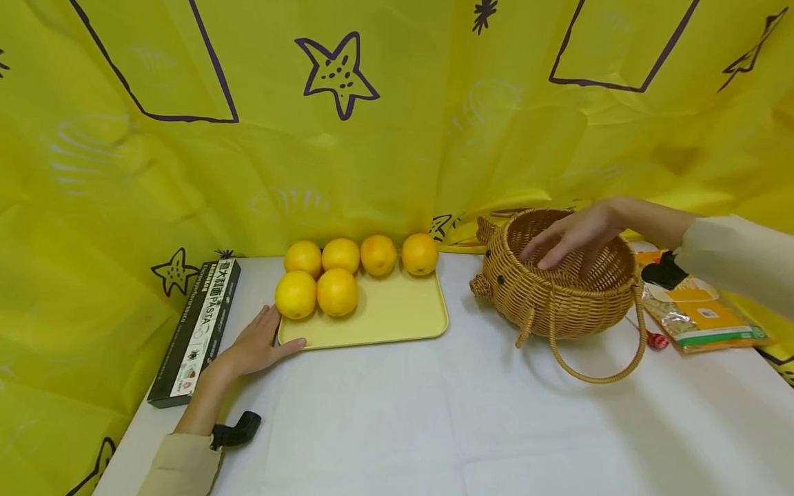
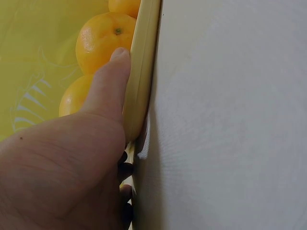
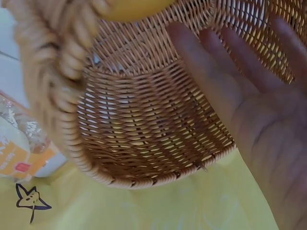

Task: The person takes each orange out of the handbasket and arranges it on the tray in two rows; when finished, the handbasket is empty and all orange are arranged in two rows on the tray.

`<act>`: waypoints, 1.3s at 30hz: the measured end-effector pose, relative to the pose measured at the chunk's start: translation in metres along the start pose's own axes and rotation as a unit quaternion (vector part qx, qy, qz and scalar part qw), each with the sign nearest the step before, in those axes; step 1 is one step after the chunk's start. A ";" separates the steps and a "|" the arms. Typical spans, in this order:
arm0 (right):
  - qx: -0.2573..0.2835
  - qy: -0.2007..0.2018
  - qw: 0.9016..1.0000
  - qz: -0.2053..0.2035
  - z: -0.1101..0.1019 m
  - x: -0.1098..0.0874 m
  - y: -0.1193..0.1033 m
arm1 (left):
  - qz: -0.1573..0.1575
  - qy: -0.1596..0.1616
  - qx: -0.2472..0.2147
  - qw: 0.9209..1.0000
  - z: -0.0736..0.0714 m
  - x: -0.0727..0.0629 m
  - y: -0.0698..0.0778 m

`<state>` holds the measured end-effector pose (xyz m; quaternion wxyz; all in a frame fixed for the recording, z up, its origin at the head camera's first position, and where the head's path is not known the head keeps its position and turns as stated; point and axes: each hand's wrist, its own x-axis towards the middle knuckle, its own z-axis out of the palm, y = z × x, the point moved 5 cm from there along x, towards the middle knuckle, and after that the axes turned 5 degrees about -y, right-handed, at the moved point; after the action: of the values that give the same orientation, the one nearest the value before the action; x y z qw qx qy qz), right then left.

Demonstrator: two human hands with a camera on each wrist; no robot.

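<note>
Several oranges sit in two rows at the left and back of a pale yellow tray. My left hand rests at the tray's front left corner, fingers along its left side and thumb on the front rim, close to an orange in the left wrist view. To the right stands a wicker basket shaped like a pig, its handle hanging down in front. My right hand reaches into its mouth with fingers spread and nothing held. Inside, the right wrist view shows part of an orange.
A black and white pasta box lies along the table's left edge. Right of the basket lie orange and clear food packets and a small red wrapped item. A yellow patterned cloth hangs behind the white table.
</note>
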<state>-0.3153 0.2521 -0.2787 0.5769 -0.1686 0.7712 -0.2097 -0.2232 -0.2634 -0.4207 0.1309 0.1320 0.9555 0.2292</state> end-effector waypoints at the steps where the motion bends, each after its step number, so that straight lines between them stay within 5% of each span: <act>1: 0.001 -0.004 1.000 -0.002 -0.002 0.001 0.000 | 0.000 0.000 -0.001 1.000 0.000 0.000 0.000; 10: 0.054 -0.006 0.998 0.042 -0.004 0.017 0.018 | 0.004 -0.006 -0.011 1.000 0.004 0.001 0.005; 18: 0.149 -0.023 0.983 0.103 0.010 0.029 0.031 | 0.003 0.000 -0.010 1.000 0.006 0.000 0.002; 31: 0.163 -0.019 0.978 0.127 0.019 0.046 0.037 | 0.000 0.001 -0.013 1.000 0.006 -0.004 0.002; 39: 0.168 -0.048 0.975 0.139 0.019 0.047 0.038 | 0.004 0.008 -0.007 1.000 0.000 -0.003 0.003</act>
<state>-0.3104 0.2589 -0.3415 0.6572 0.0297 0.7120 -0.2453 -0.2199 -0.2620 -0.4184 0.1235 0.1333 0.9543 0.2371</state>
